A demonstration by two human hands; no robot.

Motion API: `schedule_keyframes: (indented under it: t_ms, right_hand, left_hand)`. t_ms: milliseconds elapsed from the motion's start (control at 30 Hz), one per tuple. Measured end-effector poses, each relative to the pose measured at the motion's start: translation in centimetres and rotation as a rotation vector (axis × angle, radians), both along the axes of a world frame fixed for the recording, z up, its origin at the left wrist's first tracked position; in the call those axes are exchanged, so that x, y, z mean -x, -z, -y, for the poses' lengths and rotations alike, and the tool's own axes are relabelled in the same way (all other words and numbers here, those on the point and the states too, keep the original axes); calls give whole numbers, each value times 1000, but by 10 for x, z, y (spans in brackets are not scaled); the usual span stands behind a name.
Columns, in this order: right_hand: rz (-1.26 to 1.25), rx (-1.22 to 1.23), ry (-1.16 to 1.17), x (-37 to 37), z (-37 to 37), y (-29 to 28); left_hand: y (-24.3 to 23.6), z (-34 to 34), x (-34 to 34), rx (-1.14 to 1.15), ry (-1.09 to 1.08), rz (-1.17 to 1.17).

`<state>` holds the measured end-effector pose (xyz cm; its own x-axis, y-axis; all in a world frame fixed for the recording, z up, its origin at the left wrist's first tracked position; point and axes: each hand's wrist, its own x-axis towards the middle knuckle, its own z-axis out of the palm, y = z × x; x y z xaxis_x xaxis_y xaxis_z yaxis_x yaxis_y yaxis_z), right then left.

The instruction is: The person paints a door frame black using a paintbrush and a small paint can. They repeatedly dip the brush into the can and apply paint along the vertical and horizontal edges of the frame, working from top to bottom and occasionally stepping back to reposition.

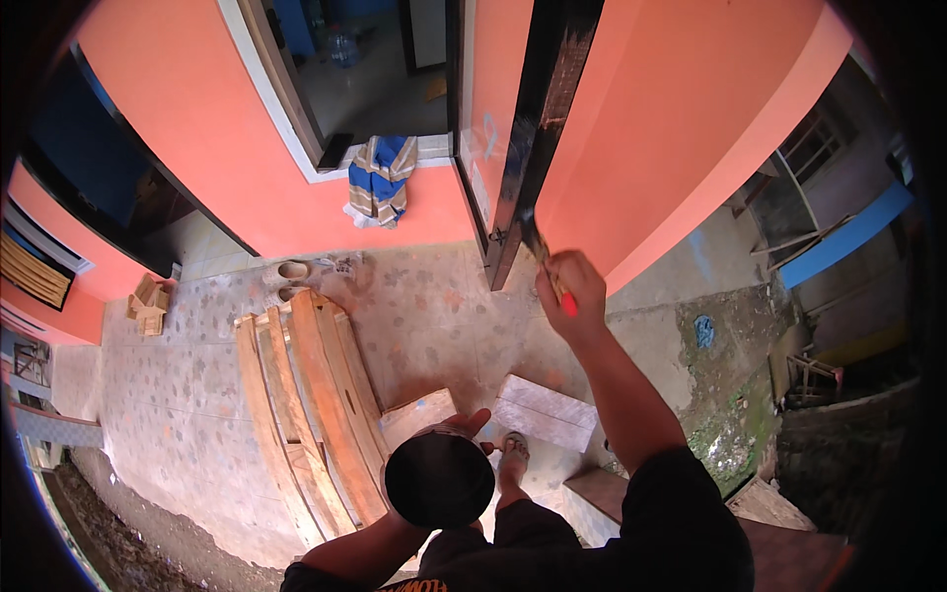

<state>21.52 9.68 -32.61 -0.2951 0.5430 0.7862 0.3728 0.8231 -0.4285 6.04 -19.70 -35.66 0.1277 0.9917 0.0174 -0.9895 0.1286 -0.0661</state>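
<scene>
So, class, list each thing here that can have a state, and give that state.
Casement sash: swung open, dark with a paler patch
Paintbrush: gripped in right hand, bristles at the sash
Round container: held in left hand, open-topped, dark inside
Striped cloth: crumpled, draped over windowsill
Cardboard box: open
Beige shoe: unworn
</scene>
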Motion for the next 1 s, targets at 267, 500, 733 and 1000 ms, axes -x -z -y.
schedule_keyframes:
  t_ms: [267,500,733,1000]
  right_hand:
    - [-232,-129,-19,17,-39,-108]
    - [-356,-488,53,26,-45,-149]
    - [-65,-55,-84,6,-3,-52]
    - [-274,-288,-18,29,-49,-180]
  left_hand:
    - [-7,6,4,37,-7,-70]
    - [-3,13,-5,-1,-7,-52]
    - [-3,15,-1,-35,6,-84]
    - [-18,14,2,10,-8,-204]
